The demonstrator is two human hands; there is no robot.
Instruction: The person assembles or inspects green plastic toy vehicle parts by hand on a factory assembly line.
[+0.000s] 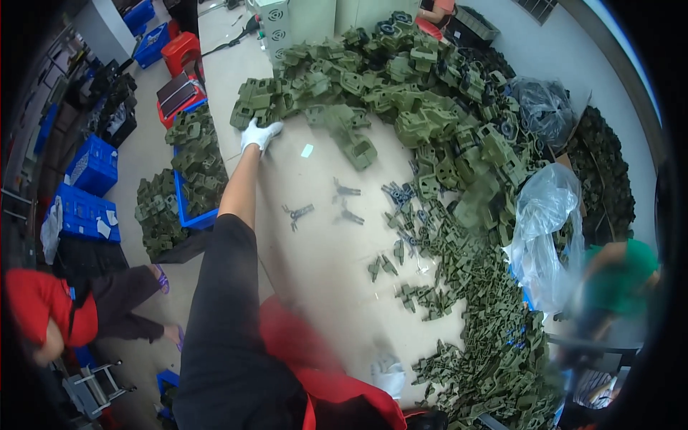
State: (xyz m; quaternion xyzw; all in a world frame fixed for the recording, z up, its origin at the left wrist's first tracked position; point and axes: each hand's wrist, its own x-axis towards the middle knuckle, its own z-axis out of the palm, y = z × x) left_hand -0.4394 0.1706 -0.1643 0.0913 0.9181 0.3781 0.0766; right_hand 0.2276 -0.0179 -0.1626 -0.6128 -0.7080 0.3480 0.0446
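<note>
My left hand [259, 135], in a white glove, is stretched out to the far left of the pale table [301, 265]. Its fingers are spread, with the thumb apart, at the near edge of a green moulded plastic part [252, 100]; whether they press on it I cannot tell. In the lower middle, close to my body, is my right hand [388, 374], also white-gloved; blur hides its fingers. Between the hands lie several small dark forked parts, among them one dark forked piece [299, 213]. A larger green housing [347, 132] rests right of my left hand.
Green housings [430, 115] heap along the table's back and right. Small green pieces [487, 337] pile at the near right, beside a clear plastic bag [548, 222]. A blue crate [188, 204] of green parts stands left. A person in red [54, 308] and one in green [623, 279] are nearby.
</note>
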